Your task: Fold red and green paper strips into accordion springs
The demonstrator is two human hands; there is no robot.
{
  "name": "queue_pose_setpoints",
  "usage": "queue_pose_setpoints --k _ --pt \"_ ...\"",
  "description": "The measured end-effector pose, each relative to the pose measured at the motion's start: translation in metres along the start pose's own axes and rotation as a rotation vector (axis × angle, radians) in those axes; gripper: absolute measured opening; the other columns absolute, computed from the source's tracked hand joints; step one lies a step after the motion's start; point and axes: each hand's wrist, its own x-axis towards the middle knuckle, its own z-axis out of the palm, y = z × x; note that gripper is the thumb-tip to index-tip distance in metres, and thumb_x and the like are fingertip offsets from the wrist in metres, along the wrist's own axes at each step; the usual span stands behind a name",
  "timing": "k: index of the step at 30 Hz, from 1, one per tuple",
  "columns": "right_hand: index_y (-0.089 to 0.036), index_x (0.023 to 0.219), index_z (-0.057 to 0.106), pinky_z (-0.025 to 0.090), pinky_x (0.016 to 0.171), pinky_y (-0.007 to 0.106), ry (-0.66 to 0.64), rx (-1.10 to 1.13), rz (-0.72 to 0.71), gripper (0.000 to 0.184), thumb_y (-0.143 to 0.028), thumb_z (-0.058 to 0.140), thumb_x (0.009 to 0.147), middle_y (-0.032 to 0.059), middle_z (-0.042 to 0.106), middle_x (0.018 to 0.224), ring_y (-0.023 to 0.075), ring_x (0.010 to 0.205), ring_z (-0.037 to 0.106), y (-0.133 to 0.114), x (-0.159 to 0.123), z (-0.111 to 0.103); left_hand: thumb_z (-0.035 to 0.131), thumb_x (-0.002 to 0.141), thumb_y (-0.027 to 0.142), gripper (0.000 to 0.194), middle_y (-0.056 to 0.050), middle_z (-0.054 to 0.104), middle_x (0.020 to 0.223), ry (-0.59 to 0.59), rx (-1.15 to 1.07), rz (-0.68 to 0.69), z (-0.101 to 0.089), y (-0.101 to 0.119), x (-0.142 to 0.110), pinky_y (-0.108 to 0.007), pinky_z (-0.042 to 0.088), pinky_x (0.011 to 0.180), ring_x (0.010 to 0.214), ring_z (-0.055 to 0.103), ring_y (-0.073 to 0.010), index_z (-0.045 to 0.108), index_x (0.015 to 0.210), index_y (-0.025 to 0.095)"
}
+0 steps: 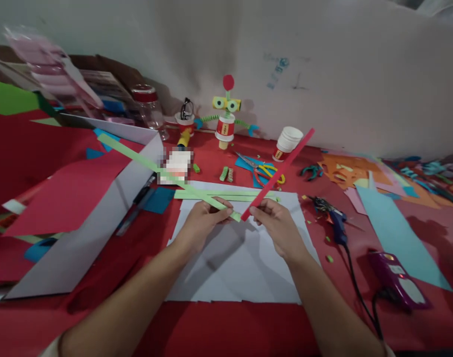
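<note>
Between its fingers my left hand (207, 220) pinches a long light green paper strip (148, 166), which slants up to the left. A red paper strip (282, 171) is gripped by my right hand (274, 223) and slants up to the right. The lower ends of both strips come close together over white paper sheets (241, 272); I cannot tell if they touch. Just behind my hands, more green strips (189, 194) lie on the top edge of the sheets.
Behind stands a paper-cup robot figure (225, 129), with scissors (261, 167) and stacked paper cups (287, 141) nearby. On the right lie a corded glue gun (338, 225), a purple device (397, 280) and coloured paper (401, 233). A white-sided box (100, 233) flanks my left arm.
</note>
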Motion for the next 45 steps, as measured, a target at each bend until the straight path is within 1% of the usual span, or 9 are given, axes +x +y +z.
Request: queue_pose_setpoints --k 6,12,16,22,28,31,34,39,45 --pt "-0.018 0.074 0.061 0.035 0.055 0.024 -0.029 0.055 0.047 0.015 -0.031 0.067 0.071 -0.0037 0.055 0.061 0.0094 0.056 0.044 -0.001 -0.002 0.002 0.073 0.064 0.030 0.020 0.000 0.062 0.065 -0.016 0.079 0.003 0.000 0.001 -0.001 -0.026 0.044 0.064 0.061 0.055 -0.0120 0.065 0.076 0.017" --pt "-0.018 0.073 0.062 0.036 0.055 0.024 -0.029 0.050 0.058 0.014 -0.031 0.068 0.070 -0.0037 0.056 0.061 0.0097 0.057 0.046 0.000 -0.004 0.008 0.073 0.064 0.032 0.021 0.000 0.061 0.066 -0.025 0.115 -0.019 0.002 0.001 -0.002 -0.027 0.044 0.064 0.062 0.056 -0.0132 0.065 0.076 0.016" --pt "-0.018 0.077 0.064 0.035 0.054 0.024 -0.010 0.007 0.058 0.014 -0.031 0.066 0.071 -0.0030 0.057 0.064 0.0104 0.058 0.048 0.002 -0.005 0.011 0.072 0.065 0.031 0.019 0.000 0.061 0.067 -0.063 0.111 -0.010 0.001 0.000 -0.003 -0.026 0.044 0.064 0.063 0.055 -0.0124 0.066 0.075 0.016" --pt "-0.018 0.078 0.062 0.040 0.056 0.024 -0.036 0.006 0.061 0.014 -0.031 0.065 0.073 -0.0017 0.062 0.063 0.0117 0.059 0.056 0.004 -0.004 0.011 0.073 0.066 0.032 0.019 -0.001 0.061 0.069 -0.071 0.103 -0.026 0.000 0.001 -0.003 -0.026 0.043 0.063 0.063 0.055 -0.0133 0.065 0.075 0.016" --pt "-0.019 0.077 0.061 0.040 0.054 0.024 -0.060 0.019 0.044 0.014 -0.032 0.066 0.073 -0.0029 0.062 0.059 0.0108 0.055 0.056 0.006 -0.003 0.010 0.073 0.065 0.032 0.018 0.000 0.060 0.066 -0.077 0.098 -0.029 0.001 0.002 -0.004 -0.026 0.043 0.062 0.064 0.055 -0.0135 0.065 0.072 0.018" --pt "-0.018 0.075 0.060 0.040 0.053 0.023 -0.051 0.010 0.062 0.016 -0.033 0.066 0.073 -0.0030 0.061 0.058 0.0111 0.055 0.056 0.005 -0.004 0.010 0.073 0.065 0.032 0.018 -0.001 0.060 0.067 -0.068 0.082 -0.040 0.000 0.002 -0.003 -0.026 0.042 0.062 0.065 0.055 -0.0135 0.065 0.073 0.017" --pt "-0.018 0.078 0.060 0.040 0.053 0.023 -0.049 0.009 0.086 0.017 -0.034 0.066 0.073 -0.0029 0.061 0.057 0.0112 0.055 0.056 0.004 -0.003 0.010 0.074 0.065 0.030 0.018 0.000 0.060 0.068 -0.065 0.052 -0.064 0.000 0.001 -0.003 -0.025 0.042 0.062 0.065 0.055 -0.0125 0.064 0.073 0.017" --pt "-0.018 0.083 0.061 0.041 0.055 0.023 -0.063 0.011 0.081 0.019 -0.034 0.066 0.074 -0.0031 0.061 0.059 0.0108 0.055 0.057 0.004 -0.004 0.010 0.073 0.066 0.027 0.015 0.002 0.057 0.066 -0.091 0.016 -0.067 0.001 0.002 -0.004 -0.023 0.039 0.060 0.062 0.051 -0.0099 0.064 0.072 0.017" --pt "-0.019 0.082 0.060 0.041 0.055 0.024 -0.076 -0.010 0.055 0.016 -0.033 0.064 0.076 -0.0031 0.061 0.060 0.0113 0.057 0.057 0.004 -0.005 0.009 0.075 0.064 0.027 0.017 0.002 0.059 0.066 -0.068 0.022 -0.077 0.001 0.002 -0.004 -0.024 0.040 0.061 0.064 0.053 -0.0107 0.064 0.072 0.017"
